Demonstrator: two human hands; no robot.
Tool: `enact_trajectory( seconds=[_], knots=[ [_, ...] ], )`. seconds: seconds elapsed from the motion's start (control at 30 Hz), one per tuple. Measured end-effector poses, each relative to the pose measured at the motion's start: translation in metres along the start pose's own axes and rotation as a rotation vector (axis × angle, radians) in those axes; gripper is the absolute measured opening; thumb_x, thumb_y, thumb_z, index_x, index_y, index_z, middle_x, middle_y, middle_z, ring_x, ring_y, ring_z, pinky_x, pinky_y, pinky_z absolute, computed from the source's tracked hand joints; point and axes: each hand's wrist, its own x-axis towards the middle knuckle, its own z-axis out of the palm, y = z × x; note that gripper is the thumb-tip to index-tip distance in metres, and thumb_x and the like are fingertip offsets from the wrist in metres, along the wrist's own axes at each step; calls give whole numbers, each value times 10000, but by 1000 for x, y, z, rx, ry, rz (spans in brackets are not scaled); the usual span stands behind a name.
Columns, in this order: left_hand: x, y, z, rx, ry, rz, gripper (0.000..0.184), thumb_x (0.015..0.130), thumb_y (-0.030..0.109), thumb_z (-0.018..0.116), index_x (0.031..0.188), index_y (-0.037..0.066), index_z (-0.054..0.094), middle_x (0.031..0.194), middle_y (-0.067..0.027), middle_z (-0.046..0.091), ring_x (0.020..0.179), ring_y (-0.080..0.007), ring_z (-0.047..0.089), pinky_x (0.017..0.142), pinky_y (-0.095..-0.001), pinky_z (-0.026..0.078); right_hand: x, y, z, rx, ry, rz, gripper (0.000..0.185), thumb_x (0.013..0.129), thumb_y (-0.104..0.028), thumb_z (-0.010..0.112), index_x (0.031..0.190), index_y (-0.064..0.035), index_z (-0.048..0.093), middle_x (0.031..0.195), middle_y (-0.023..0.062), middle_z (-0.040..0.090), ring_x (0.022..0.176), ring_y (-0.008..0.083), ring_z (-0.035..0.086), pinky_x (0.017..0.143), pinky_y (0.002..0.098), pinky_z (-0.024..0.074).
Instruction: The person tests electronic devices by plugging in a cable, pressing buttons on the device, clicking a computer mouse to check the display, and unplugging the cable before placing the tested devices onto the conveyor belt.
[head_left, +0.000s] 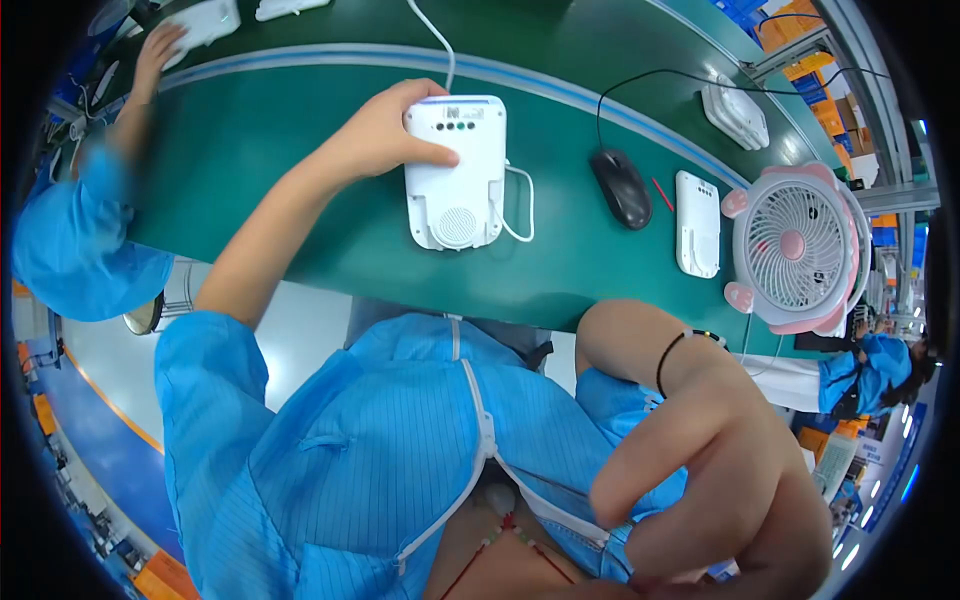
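My left hand [395, 130] grips a white plastic device [455, 185] at its upper left corner, with the thumb across its face. The device has a round speaker grille, a row of small dark holes and a printed label. A white cable [440, 40] runs up from behind its top, and a thin white cord [528, 205] loops out at its right side. My right hand [720, 490] is raised close to the camera, away from the table, with its fingers curled; anything in them is hidden.
On the green table [330, 240] to the right lie a black mouse [622, 188], a red stick [663, 195] and another white device [697, 225]. A pink and white fan [792, 245] stands beside them. Stacked white parts [735, 112] lie beyond. A co-worker's hand [158, 55] touches a white part at left.
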Motion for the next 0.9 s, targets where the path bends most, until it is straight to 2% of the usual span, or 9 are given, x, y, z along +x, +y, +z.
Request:
enact_trajectory(
  seconds=[0.07,0.13,0.17,0.27,0.37,0.43,0.53,0.63,0.9],
  knots=[
    [6,5,4,-266,6,25,599,665,165,830,1190,29,575,1034,-80,659,982,-184,623,908,-330,478,0,34,-24,279,-255,-270,76,743,-153,629,774,-125,566,687,43,470,544,170,404,469,308,294],
    [12,0,9,-424,50,114,523,702,118,807,1169,33,588,1002,-58,682,940,-156,641,892,-319,489,15,48,-44,507,-521,-353,68,828,-185,618,827,-122,593,748,54,523,585,196,465,529,334,370],
    [16,-2,12,-522,69,112,476,717,94,796,1144,25,598,1015,-76,683,947,-167,650,892,-323,499,26,45,-58,559,-692,-244,82,867,-187,596,842,-115,565,805,69,552,626,218,509,589,354,425],
    [24,-22,26,-838,145,49,454,729,32,773,1143,8,588,1075,-126,672,969,-233,670,885,-396,546,41,53,-60,689,-862,-249,79,916,-192,531,922,-124,572,898,96,614,684,240,553,669,380,495],
    [34,-42,29,-977,130,18,406,775,9,745,1157,13,606,1090,-111,674,977,-231,669,874,-383,554,46,60,-58,723,-882,-267,168,845,-106,613,1012,-88,601,900,102,612,719,252,569,683,379,496],
    [36,-52,32,-1027,112,-39,410,798,40,743,1176,-4,590,1105,-123,672,978,-238,674,878,-387,554,51,48,-44,681,-712,-182,109,877,-179,601,889,-115,688,720,28,569,571,183,487,495,324,380],
    [37,-52,28,-1042,50,-42,371,845,79,695,1181,3,558,1139,-148,651,1013,-245,664,897,-374,544,48,48,-43,582,-633,-275,148,896,-198,582,818,-100,662,750,32,613,617,206,550,534,338,425],
    [33,-44,27,-1072,39,-51,365,844,101,701,1167,22,550,1126,-136,653,1021,-236,659,902,-373,537,51,47,-40,680,-615,-351,200,914,-210,548,762,-109,628,725,19,594,621,205,554,558,353,444],
    [37,-48,28,-1091,42,-63,418,844,135,709,1206,25,530,1156,-132,637,1043,-242,646,913,-380,528,53,39,-37,862,-870,-525,209,916,-153,461,739,-96,555,728,55,559,628,216,563,590,379,479]
  ],
)
